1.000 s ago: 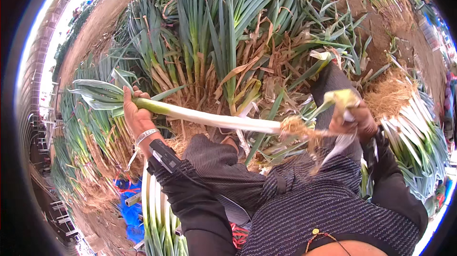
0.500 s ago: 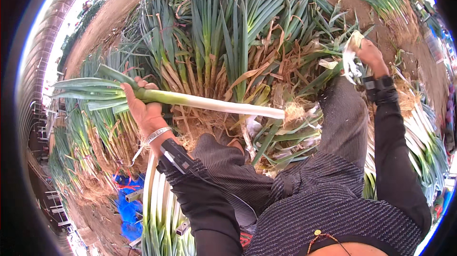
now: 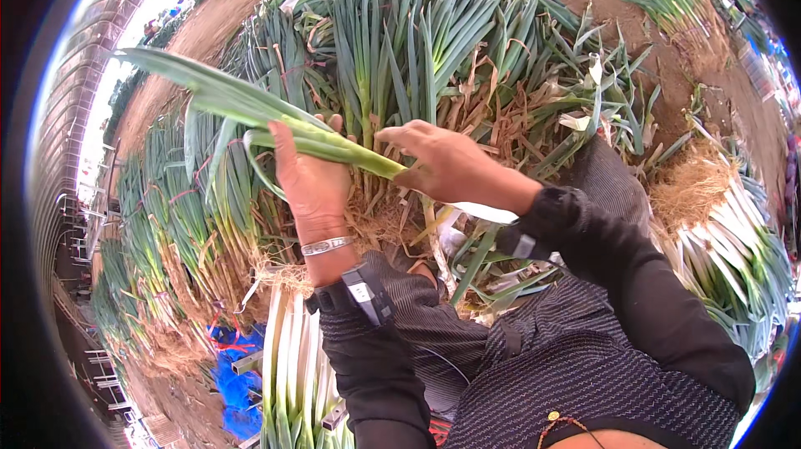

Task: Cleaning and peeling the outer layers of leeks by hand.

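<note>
A long leek (image 3: 374,162) lies slantwise in front of me, its green leaves up to the left. My left hand (image 3: 314,184) is closed round it where the leaves begin to fan out. Farther down the stalk, my right hand (image 3: 455,163) has its fingers on the leek, partly curled over it. That hand and wrist cover much of the stalk; a short white piece shows under the wrist, and the root end is hidden. Past my hands stands a thick mass of untrimmed leeks (image 3: 367,40) with dry brown outer leaves.
Stripped leaves (image 3: 492,269) litter the ground by my legs. Cleaned white leeks lie in a pile (image 3: 709,253) at the right and another (image 3: 292,357) at the lower left, beside blue plastic (image 3: 238,382). Bundled leeks (image 3: 183,215) line the left side.
My right hand has come from the far right, where it held a stripped pale leaf, to the leek, and that leaf is gone from it. The leek now tilts more, leaves higher.
</note>
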The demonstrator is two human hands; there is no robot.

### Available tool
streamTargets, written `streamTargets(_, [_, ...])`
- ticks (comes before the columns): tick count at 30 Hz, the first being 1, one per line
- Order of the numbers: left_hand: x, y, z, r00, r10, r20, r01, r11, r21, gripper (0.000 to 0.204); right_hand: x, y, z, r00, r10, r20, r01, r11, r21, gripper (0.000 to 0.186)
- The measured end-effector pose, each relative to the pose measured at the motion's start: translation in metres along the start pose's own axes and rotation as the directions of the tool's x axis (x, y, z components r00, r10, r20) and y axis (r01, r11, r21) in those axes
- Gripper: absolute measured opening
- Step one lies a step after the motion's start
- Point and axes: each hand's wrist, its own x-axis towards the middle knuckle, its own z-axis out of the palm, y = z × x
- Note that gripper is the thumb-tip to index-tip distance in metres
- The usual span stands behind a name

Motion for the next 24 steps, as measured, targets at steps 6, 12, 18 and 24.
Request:
streamTargets(6, [-0.01, -0.02, 0.024, 0.971, -0.225, 0.085, 0.215, 0.969, 0.12, 0.059, 0.022, 0.01, 0.038, 0.969, -0.081, -0.233, 0.081, 0.997, -0.009, 0.057])
streamTargets(12, [-0.018, -0.017, 0.02, 0.977, -0.169, 0.131, 0.131, 0.956, 0.261, 0.05, 0.008, 0.015, 0.015, 0.981, 0.117, -0.156, -0.047, 0.918, 0.394, 0.052])
streamTargets(18, [-0.012, -0.035, 0.019, 0.996, -0.089, -0.011, 0.089, 0.976, 0.198, 0.049, -0.003, 0.014, 0.001, 0.968, 0.211, 0.132, -0.207, 0.389, 0.898, 0.042])
streamTargets(24, [-0.009, -0.047, 0.022, 0.974, -0.226, 0.01, 0.218, 0.952, 0.216, 0.036, -0.011, 0.014, 0.008, 0.904, 0.317, 0.288, -0.348, 0.151, 0.925, 0.05])
